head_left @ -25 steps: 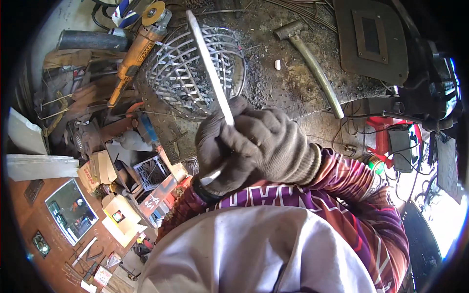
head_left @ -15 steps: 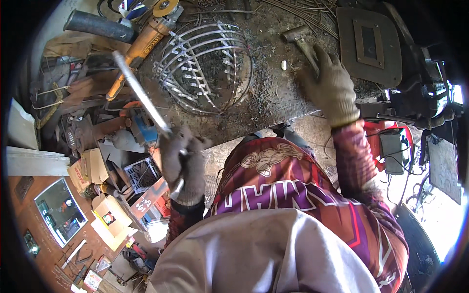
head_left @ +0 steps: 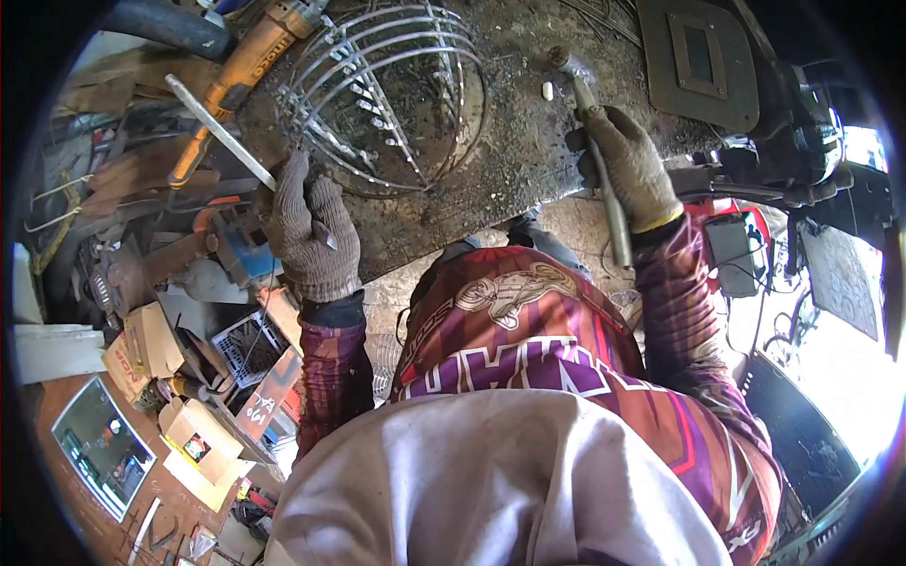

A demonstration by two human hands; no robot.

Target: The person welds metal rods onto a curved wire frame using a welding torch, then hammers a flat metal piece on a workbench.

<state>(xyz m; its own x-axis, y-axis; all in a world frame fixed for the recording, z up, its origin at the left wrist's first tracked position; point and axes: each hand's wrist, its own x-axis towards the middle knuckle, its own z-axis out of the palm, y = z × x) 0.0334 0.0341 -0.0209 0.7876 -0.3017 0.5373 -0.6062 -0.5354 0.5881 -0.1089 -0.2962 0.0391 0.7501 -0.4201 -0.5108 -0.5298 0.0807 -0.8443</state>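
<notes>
My left hand (head_left: pixel 319 231), in a grey knit glove, is closed round a straight metal bar (head_left: pixel 219 130). The bar slants up and left from the fist, and a short tip shows below the fingers. Just beyond the knuckles, at the fist's upper edge, is the rim of a round wire cage (head_left: pixel 385 123) with curved rods and notched ribs; whether they touch I cannot tell. In a pale glove, my right hand (head_left: pixel 634 174) grips a hammer (head_left: pixel 615 222) by its handle. The hammer's head points away from me, over the metal worktable (head_left: pixel 514 156).
An orange angle grinder (head_left: pixel 247 75) lies left of the cage. A small white piece (head_left: pixel 547 91) sits near the hammer head. At the far right lies a welding mask (head_left: pixel 746 94). Cardboard boxes (head_left: pixel 193 439) and a crate (head_left: pixel 247 344) stand lower left.
My left hand has moved up and left with the bar, close to the cage. My right hand has lifted the hammer, and its handle now hangs out below the fist.
</notes>
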